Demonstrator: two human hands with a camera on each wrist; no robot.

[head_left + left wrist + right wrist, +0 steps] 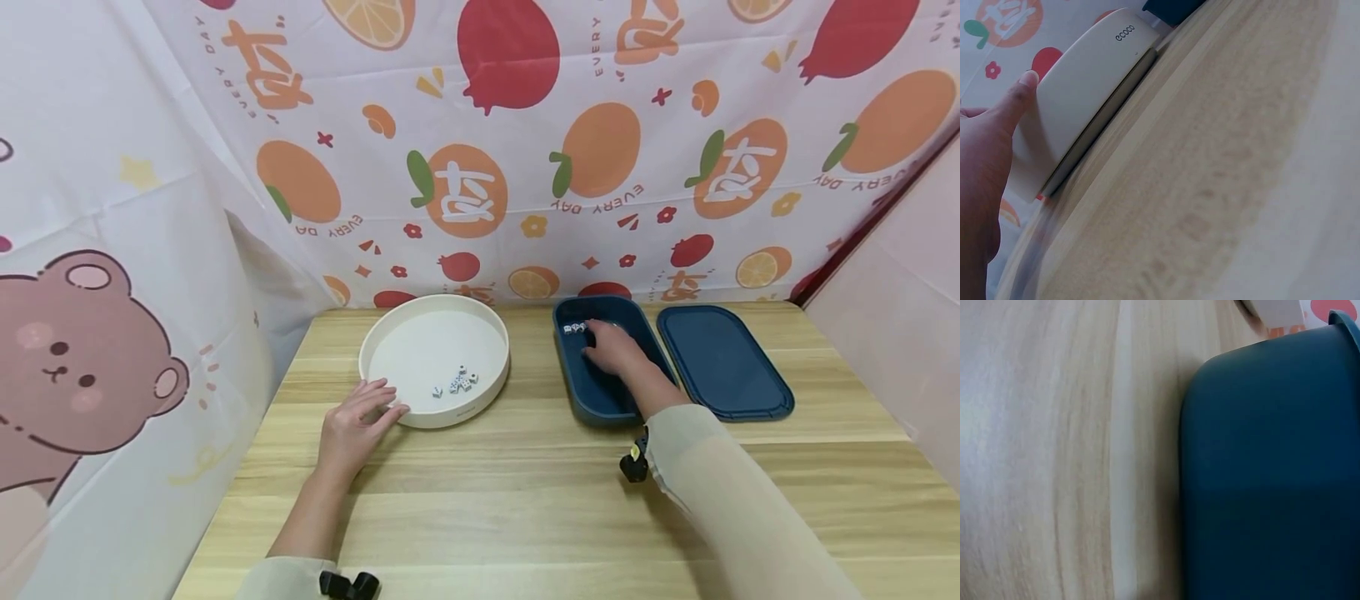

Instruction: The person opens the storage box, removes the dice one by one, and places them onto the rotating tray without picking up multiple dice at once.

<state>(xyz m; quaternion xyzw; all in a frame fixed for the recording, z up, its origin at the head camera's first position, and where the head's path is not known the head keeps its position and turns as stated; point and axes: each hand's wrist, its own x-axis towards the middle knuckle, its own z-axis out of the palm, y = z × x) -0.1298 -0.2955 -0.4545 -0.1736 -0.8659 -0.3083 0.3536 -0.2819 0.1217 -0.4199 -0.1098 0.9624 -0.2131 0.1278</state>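
In the head view, a round white tray [420, 342] stands on the left of the table, with several white dice [461, 382] loose near its front. My left hand [352, 429] rests at the tray's front left rim, fingers nearly straight; the left wrist view has its thumb [1021, 94] against the outer wall. A dark blue rectangular box [600, 396] is on the right. Inside it, my right hand [618, 350] reaches to a row of dice [574, 327] by the far left wall. Its fingertips touch or nearly touch the row, thumb held apart. The right wrist view shows only the box wall.
A dark blue lid [723, 362] lies flat just right of the box. Behind the wooden table [480, 500] hangs a fruit-print cloth [525, 167], and a bear-print cloth [97, 350] closes the left side. A pale panel [900, 317] borders the right.
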